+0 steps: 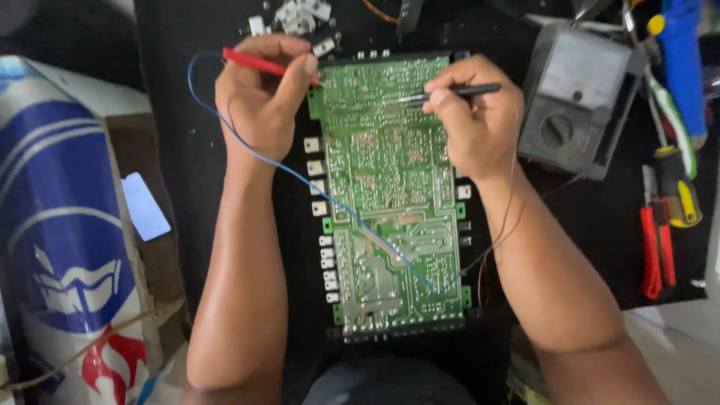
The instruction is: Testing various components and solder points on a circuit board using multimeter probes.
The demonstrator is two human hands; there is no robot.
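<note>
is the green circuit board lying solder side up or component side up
Solder side up: the circuit board shows silver traces and solder joints, with no tall components visible on its face.

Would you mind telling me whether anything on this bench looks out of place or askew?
Mostly tidy. The thin blue wire trails loosely across the green circuit board, and small white parts lie scattered above it. The left hand holds a red probe, the right hand a black probe.
</note>
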